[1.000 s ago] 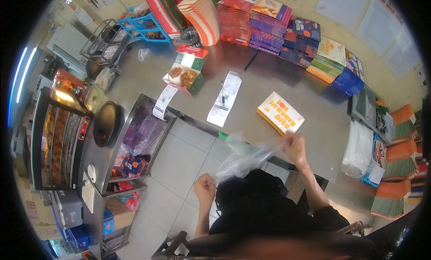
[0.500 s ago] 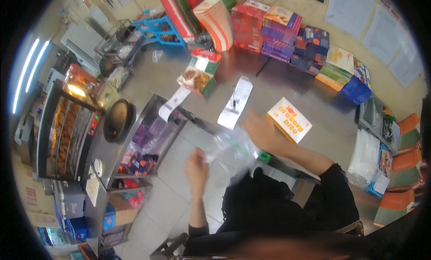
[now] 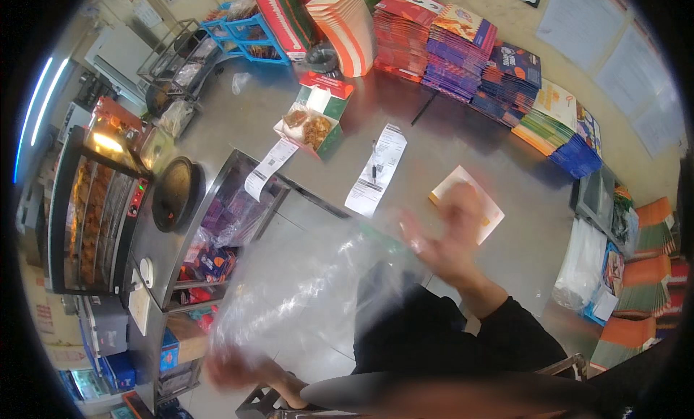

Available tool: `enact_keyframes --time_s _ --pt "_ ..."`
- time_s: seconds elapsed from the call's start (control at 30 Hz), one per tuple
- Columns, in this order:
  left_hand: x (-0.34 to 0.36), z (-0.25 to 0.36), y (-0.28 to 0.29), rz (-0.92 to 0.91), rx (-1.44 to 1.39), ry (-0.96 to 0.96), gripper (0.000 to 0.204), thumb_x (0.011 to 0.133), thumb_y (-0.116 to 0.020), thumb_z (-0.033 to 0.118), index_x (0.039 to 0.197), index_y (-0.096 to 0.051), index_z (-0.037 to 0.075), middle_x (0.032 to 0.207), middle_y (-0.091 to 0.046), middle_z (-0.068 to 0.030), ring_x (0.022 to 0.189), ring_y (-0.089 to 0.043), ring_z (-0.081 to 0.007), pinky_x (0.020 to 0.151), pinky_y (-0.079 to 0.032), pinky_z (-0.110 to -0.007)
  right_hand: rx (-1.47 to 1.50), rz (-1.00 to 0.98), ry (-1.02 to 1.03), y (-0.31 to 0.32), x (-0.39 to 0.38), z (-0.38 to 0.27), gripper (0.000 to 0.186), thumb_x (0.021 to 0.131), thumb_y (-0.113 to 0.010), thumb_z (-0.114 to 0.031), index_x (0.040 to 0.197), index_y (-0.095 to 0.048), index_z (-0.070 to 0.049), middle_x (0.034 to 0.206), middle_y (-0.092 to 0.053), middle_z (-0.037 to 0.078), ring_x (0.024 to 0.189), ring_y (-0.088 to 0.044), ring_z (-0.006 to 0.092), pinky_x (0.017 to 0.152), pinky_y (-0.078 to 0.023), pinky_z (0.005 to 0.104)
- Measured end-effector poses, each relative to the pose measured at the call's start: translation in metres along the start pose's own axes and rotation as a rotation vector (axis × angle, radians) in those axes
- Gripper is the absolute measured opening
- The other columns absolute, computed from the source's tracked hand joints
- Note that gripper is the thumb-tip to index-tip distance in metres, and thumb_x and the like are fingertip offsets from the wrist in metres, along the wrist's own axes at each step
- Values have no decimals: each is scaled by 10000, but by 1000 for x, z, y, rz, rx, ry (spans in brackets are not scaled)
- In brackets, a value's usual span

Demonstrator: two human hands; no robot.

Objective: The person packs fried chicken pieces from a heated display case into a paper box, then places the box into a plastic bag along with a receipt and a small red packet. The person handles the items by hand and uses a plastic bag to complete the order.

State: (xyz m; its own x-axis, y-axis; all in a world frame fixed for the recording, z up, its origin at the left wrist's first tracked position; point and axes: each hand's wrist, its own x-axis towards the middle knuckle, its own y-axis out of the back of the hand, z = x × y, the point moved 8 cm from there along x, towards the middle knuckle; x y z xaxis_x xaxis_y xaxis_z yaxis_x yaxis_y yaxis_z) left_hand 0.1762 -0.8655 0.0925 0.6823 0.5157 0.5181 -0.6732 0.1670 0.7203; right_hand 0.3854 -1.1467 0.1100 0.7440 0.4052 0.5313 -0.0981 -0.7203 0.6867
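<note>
A clear plastic bag is stretched out between my two hands, low in front of me. My left hand, blurred, is closed on its lower left end. My right hand, also smeared, grips the opposite end, thumb and finger at the plastic. Behind the right hand, a closed white and orange carton lies on the steel counter, partly hidden. Left of it rests a long paper receipt with a black pen on top. Farther back, an open carton holds food, with another receipt hanging beside it.
Stacks of folded cartons line the back of the steel counter. A lit display warmer and a dark round pan stand at left. Shelves below hold packets. White plastic packs lie at right.
The bundled plastic bag has been pulled out wide. My left hand has moved down and left with one end; my right hand has shifted right, now in front of the closed carton.
</note>
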Motion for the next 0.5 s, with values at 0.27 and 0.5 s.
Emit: enact_keyframes --time_s 0.27,0.5 --pt "-82 -76 -142 -1308 197 130 291 813 -643 230 1064 -601 87 832 -688 -129 771 -664 -345 703 -517 -438 391 -1499 -325 -178 -107 66 382 838 -625 -303 1208 -591 -212 701 -641 71 645 -627 215 610 -491 379" --pt "101 54 -327 -1064 -1009 362 262 813 -690 142 1021 -566 43 739 -673 -62 652 -656 -157 544 -494 -311 40 -347 -685 -200 93 169 446 764 -691 -233 1168 -521 -148 851 -651 144 794 -648 344 723 -510 438"
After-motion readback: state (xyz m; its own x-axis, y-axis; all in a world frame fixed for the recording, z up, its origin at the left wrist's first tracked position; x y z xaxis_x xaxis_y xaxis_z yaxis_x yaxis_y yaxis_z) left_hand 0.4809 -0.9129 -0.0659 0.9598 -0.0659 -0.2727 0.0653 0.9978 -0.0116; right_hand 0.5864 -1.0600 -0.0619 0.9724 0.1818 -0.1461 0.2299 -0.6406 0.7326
